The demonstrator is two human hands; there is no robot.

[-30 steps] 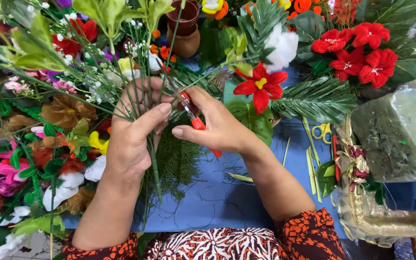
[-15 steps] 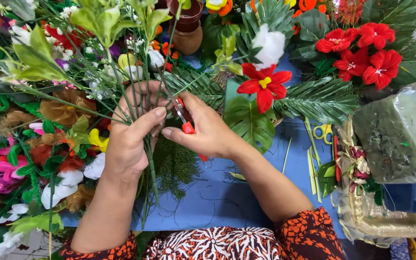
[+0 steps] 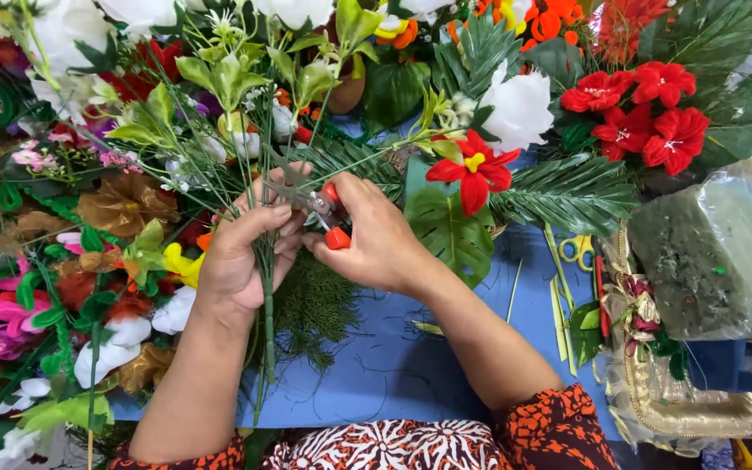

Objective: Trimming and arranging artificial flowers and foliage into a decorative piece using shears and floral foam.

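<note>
Compared with half a second ago, both hands sit slightly higher over the blue table (image 3: 446, 365), and the cutter has moved up against the stems. Left hand (image 3: 241, 252) is closed in a fist around a bundle of green stems (image 3: 265, 296); thumb and fingers wrap the bundle fully, and the stems run upright through the grip, with cut ends hanging below the wrist toward the table edge. Above the fist the stems fan out into pale green leaves and small white blossoms (image 3: 219, 83). Right hand (image 3: 376, 239) is closed around a red-handled cutter (image 3: 328, 213), whose metal tip points left and meets the stems just above the left thumb; whether the blades are closed on a stem cannot be told. The bundle is held just above the table, in front of the person, over a tuft of dark green fern (image 3: 315, 305). Left of the hands lies a heap of artificial flowers (image 3: 89, 235) in pink, white, yellow and brown. Right of the hands are a red flower with a yellow centre (image 3: 473, 174), a broad split leaf (image 3: 450, 235) and a palm frond (image 3: 567, 191). Farther right are yellow-handled scissors (image 3: 578, 250), a wrapped block of green floral foam (image 3: 711, 261) and a gold-trimmed tray (image 3: 681, 409).
</note>
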